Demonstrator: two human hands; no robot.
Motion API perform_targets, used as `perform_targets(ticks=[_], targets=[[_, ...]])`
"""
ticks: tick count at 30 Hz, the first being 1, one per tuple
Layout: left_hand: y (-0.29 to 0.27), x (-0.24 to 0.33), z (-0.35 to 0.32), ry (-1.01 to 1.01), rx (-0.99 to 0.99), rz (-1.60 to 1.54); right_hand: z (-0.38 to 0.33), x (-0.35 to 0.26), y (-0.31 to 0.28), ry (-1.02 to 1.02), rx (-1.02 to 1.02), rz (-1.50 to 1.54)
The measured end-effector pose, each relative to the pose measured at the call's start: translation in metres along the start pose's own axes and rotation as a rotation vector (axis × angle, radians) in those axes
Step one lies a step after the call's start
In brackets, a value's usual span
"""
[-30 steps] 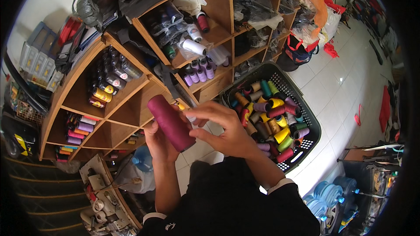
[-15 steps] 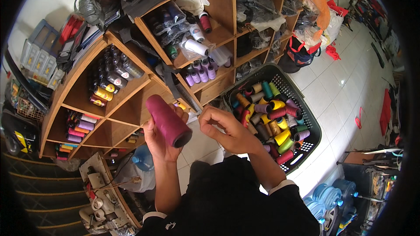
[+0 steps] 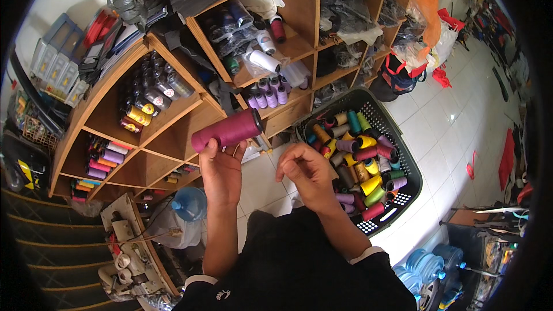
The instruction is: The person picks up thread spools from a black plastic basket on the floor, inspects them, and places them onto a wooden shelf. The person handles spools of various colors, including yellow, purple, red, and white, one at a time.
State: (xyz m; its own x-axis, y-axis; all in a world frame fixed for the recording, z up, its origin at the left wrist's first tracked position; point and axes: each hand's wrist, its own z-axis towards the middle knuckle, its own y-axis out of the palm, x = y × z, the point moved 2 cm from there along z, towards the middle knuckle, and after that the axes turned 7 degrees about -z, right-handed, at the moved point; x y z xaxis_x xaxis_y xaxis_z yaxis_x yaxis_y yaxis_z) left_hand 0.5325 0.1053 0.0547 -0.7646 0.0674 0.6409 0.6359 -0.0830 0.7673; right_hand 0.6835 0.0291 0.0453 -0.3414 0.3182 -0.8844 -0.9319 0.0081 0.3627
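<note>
My left hand (image 3: 222, 173) holds a maroon cone of thread (image 3: 227, 130) lying sideways, in front of the wooden shelf unit (image 3: 173, 138). My right hand (image 3: 305, 174) hovers beside it with fingertips pinched together, apparently on a fine strand I cannot make out. To the right, on the floor, stands a black plastic basket (image 3: 403, 155) filled with several thread cones in many colours (image 3: 360, 164). Purple cones (image 3: 266, 98) stand in a shelf compartment just behind the held cone.
Shelf compartments hold dark spools (image 3: 152, 89), pink and purple cones (image 3: 103, 158), white cones (image 3: 265, 60) and bagged goods. A sewing machine (image 3: 129, 247) and a blue water bottle (image 3: 189, 203) sit lower left. White tiled floor (image 3: 438, 121) extends right, with bags and red items.
The maroon cone has turned from pointing up-left to lying sideways and moved up toward the shelf. My right hand has come off the cone and dropped to its right.
</note>
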Motion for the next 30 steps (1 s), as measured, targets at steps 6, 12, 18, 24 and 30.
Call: perform_targets(ticks=[6, 12, 18, 24, 30], targets=[[0.004, -0.005, -0.001, -0.062, -0.012, -0.056, 0.026, 0.025, 0.009, -0.036, 0.372, -0.196], [0.008, -0.004, -0.005, -0.046, -0.005, 0.022, 0.027, 0.024, 0.021, 0.032, 0.076, -0.481], [-0.001, -0.002, -0.003, 0.019, 0.008, 0.081, 0.019, 0.012, 0.022, -0.042, 0.047, -0.537], [-0.012, 0.003, 0.005, 0.089, 0.035, 0.081, 0.007, -0.005, 0.028, -0.107, -0.018, -0.516], [-0.016, 0.007, 0.003, 0.122, 0.028, 0.202, 0.008, -0.032, 0.026, -0.241, -0.031, -0.533]])
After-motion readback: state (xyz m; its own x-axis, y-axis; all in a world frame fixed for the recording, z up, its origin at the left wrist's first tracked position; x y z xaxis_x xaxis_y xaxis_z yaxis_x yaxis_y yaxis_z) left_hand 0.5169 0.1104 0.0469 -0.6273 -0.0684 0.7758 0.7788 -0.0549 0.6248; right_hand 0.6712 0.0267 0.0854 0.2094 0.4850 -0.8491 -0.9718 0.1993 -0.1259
